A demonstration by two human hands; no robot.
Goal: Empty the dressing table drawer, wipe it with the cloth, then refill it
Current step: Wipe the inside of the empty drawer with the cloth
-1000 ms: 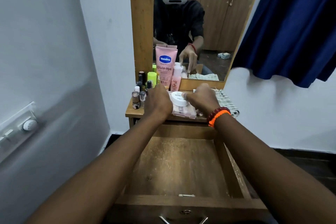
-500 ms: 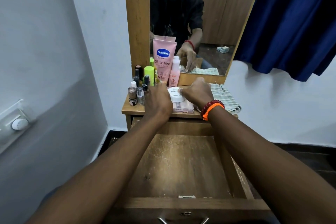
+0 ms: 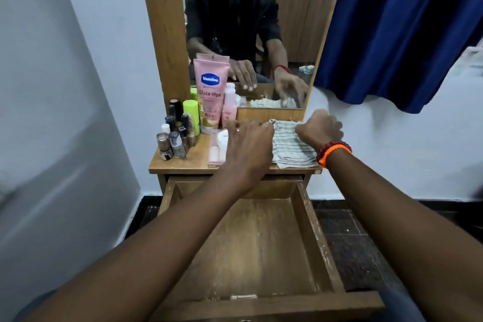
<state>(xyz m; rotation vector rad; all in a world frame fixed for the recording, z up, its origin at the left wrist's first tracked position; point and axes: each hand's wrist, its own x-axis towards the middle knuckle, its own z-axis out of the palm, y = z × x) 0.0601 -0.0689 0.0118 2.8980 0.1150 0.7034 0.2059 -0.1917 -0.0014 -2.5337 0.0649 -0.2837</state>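
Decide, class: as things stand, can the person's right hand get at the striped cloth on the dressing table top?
Probably yes. The right hand is already at the far right edge of the striped cloth, with nothing between them; whether it grips yet is blurred.

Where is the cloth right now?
The striped cloth lies on the dressing table's right end, below the mirror, between both hands.

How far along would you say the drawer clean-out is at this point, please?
Emptying looks done: the drawer is open and bare, and the Vaseline tube and small bottles stand on the tabletop. In hand: the right hand reaches the striped cloth, the left hand beside it. Wiping and refilling remain.
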